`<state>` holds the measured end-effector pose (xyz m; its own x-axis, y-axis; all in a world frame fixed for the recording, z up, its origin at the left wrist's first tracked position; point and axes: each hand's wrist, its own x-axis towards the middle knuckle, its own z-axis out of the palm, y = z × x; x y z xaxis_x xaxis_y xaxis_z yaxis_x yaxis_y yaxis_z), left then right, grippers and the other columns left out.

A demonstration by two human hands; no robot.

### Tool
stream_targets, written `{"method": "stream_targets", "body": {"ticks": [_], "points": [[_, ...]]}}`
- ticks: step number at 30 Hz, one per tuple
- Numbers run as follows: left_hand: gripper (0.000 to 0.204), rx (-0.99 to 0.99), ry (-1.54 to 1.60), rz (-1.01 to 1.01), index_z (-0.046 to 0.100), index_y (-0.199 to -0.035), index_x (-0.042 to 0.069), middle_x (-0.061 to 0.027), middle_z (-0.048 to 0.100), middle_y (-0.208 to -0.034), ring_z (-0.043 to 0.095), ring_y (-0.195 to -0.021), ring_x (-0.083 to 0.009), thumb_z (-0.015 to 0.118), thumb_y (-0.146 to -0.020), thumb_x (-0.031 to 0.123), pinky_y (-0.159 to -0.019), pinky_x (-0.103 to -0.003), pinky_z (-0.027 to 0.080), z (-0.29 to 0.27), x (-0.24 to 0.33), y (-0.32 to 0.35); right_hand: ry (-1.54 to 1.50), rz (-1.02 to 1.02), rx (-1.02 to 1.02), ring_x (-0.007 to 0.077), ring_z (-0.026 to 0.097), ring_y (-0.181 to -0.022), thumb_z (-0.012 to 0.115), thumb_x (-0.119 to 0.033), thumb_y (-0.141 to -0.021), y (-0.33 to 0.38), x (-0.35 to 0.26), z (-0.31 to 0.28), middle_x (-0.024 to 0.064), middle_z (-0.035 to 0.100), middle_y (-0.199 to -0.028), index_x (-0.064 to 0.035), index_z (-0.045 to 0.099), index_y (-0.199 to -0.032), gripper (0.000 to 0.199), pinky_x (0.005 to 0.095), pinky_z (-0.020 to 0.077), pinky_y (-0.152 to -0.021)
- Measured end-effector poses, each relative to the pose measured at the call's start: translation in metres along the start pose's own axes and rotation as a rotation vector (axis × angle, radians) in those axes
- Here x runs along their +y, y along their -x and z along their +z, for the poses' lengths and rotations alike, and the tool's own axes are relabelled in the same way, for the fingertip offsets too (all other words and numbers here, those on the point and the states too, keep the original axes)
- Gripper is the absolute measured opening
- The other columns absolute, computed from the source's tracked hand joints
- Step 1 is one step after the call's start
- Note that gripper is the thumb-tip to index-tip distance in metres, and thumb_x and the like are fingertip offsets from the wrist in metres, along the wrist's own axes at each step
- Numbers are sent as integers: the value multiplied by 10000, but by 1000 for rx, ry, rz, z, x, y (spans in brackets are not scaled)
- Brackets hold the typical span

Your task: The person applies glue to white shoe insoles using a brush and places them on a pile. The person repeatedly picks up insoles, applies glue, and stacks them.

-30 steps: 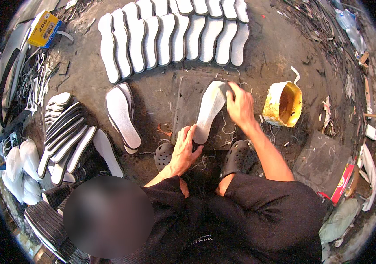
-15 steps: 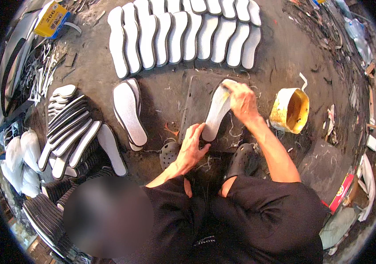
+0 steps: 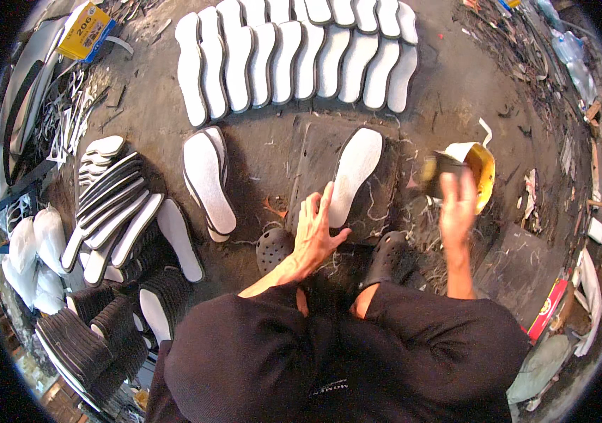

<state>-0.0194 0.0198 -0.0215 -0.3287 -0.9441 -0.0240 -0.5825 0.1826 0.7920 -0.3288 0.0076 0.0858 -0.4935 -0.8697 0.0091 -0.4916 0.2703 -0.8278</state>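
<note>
A white insole with a dark edge (image 3: 359, 166) lies on a dark flat board (image 3: 315, 151) in front of me. My left hand (image 3: 315, 234) rests at its near end, fingers stretched, fingertips touching its left edge and the thumb spread away. Off to the right, my right hand (image 3: 459, 204) is beside a white tub with yellow residue inside (image 3: 485, 176). It grips a dark flat piece (image 3: 440, 175), blurred by motion, in front of the tub's left side; its exact kind cannot be made out. Left of the board lie a few stacked insoles (image 3: 208, 180).
Overlapping rows of white insoles (image 3: 287, 63) lie at the far side. Piled insoles (image 3: 114, 204) and dark stacks (image 3: 82, 345) stand at left, near white bags (image 3: 36, 247). A yellow-and-blue box (image 3: 86, 32) sits far left. Scraps litter both sides; a red box (image 3: 548, 310) lies right.
My right hand has left the insole and moved right to the tub, with the dark piece now showing in it. My left hand stays by the insole's near end, its thumb slightly farther right.
</note>
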Motion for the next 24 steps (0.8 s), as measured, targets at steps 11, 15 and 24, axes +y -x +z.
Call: {"method": "stream_targets", "body": {"ticks": [11,15,24], "points": [[1061,563,31,87,375,-1677,-32,-289,563,-1535,585,-1391,-419,952,-820,208,-1175,-540,489,-83,-26,-225,766,-59,56,423,691,-1118,623,-41,-1081,64,5,-81,224,744,-1181,-2,706,-1403,335,517,539,-981],[1118,647,38,-48,347,-1679,-55,-311,575,-1520,606,-1378,-429,974,-837,328,-1191,-535,481,-114,-45,-402,719,-84,191,449,714,-1150,616,-73,-1100,42,-14,-88,243,766,-1253,21,706,-1387,316,524,547,-990],[1189,699,-52,-18,421,-1656,-103,-317,502,-1637,460,-1560,-444,976,-832,550,-1329,-519,345,-88,-55,-406,720,165,184,473,708,-1309,650,-182,-1116,-3,-13,-96,298,740,-1398,59,698,-1433,401,525,538,-1107]]}}
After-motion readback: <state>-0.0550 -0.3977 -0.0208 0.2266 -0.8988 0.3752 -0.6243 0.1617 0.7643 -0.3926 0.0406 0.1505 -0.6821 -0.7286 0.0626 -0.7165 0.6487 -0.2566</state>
